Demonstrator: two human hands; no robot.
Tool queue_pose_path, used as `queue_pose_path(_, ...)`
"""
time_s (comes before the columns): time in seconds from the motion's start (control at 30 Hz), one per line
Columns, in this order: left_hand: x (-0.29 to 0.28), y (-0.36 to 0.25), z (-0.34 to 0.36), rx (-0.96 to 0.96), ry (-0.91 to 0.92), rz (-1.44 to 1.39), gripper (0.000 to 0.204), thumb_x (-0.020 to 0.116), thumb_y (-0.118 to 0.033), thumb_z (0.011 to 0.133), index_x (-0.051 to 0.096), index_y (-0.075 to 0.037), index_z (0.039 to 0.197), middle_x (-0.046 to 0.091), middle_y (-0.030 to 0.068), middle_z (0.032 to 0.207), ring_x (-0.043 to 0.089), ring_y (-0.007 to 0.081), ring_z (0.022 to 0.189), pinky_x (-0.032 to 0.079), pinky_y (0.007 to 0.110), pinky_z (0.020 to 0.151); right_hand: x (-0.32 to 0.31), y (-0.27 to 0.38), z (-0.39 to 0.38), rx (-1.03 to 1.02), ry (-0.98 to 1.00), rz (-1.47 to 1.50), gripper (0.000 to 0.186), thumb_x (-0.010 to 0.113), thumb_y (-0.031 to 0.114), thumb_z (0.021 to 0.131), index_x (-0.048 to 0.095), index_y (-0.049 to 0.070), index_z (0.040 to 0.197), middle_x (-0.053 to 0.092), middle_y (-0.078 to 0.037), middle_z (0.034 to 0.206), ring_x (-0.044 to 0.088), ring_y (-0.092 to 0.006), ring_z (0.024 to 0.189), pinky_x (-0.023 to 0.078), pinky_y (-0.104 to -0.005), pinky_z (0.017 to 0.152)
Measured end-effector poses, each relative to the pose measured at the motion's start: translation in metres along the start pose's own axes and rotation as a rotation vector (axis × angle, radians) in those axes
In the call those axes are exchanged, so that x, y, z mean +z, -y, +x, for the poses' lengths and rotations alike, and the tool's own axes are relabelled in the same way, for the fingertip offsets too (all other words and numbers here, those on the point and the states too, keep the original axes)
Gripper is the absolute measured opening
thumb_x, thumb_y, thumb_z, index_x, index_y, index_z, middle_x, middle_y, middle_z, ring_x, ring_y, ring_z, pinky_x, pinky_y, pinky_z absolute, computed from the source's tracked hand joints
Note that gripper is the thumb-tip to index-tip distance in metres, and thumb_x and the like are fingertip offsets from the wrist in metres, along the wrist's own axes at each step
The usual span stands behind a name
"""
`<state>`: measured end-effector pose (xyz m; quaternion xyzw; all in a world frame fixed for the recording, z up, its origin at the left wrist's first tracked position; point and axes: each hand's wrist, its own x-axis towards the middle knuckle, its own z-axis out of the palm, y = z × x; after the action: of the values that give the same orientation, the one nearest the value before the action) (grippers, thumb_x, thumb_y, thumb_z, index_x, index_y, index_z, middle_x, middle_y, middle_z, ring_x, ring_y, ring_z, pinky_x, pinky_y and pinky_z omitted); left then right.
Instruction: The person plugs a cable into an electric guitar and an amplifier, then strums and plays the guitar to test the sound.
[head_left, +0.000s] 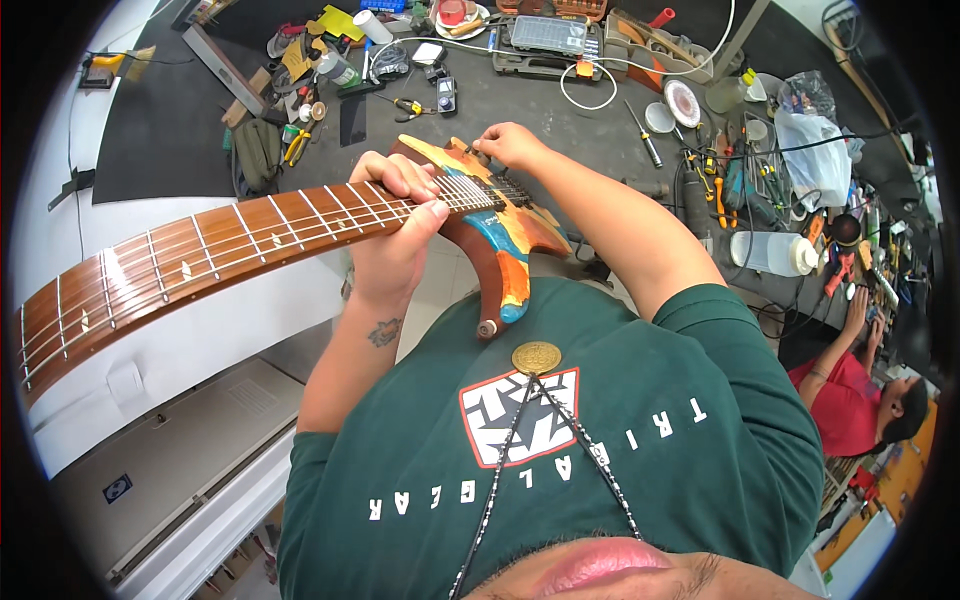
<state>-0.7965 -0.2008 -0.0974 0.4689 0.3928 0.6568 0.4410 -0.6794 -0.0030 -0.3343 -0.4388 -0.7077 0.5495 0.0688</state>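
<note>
An electric guitar (512, 262) is held across my front, its body painted in orange, yellow and blue. Its long brown fretboard (225, 236) stretches to the left. My left hand (398, 215) is wrapped around the neck close to the body, thumb on the near side and fingers over the strings. At the far edge of the body, my right hand (512, 147) has its fingertips pinched together by the painted wood. Whatever small part lies between those fingertips is too small to make out.
Beyond the guitar, a dark workbench (330, 165) carries pliers (410, 106), a screwdriver (645, 135) and a grey organizer case (545, 35). A white-capped plastic bottle (770, 253) lies at the right, near many tools. Farther right, a person in red (838, 405) works at the bench.
</note>
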Motion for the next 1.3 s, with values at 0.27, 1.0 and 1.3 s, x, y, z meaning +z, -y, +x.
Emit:
queue_pose_path(0.27, 0.006, -0.003, 0.003, -0.007, 0.042, 0.024, 0.038, 0.077, 0.003, 0.080, 0.048, -0.013, 0.099, 0.058, 0.0021, 0.090, 0.059, 0.0178, 0.095, 0.039, 0.045, 0.116, 0.000, -0.018, 0.022, -0.031, -0.011, 0.200, 0.039, 0.072, 0.040, 0.096, 0.081, 0.005, 0.111, 0.081, -0.011, 0.094, 0.074, -0.0234, 0.085, 0.059, -0.0397, 0.077)
queue_pose_path(1.0, -0.014, 0.002, 0.000, -0.018, 0.122, 0.016, 0.043, 0.082, 0.005, 0.077, 0.051, -0.012, 0.101, 0.064, 0.0032, 0.093, 0.063, 0.0174, 0.097, 0.040, 0.048, 0.118, -0.011, -0.128, -0.134, 0.177, -0.271, 0.127, 0.033, 0.068, 0.033, 0.096, 0.072, 0.000, 0.091, 0.071, -0.010, 0.077, 0.065, -0.0225, 0.067, 0.052, -0.0412, 0.068)
queue_pose_path(1.3, -0.037, -0.014, 0.035, -0.046, 0.470, 0.096, 0.033, 0.085, 0.003, 0.077, 0.063, -0.009, 0.098, 0.075, 0.0087, 0.096, 0.071, 0.0236, 0.099, 0.037, 0.061, 0.124, 0.020, -0.166, -0.199, 0.195, -0.005, 0.079, 0.050, 0.073, 0.008, 0.085, 0.064, 0.000, 0.134, 0.077, -0.012, 0.107, 0.073, -0.0211, 0.101, 0.058, -0.0359, 0.091)
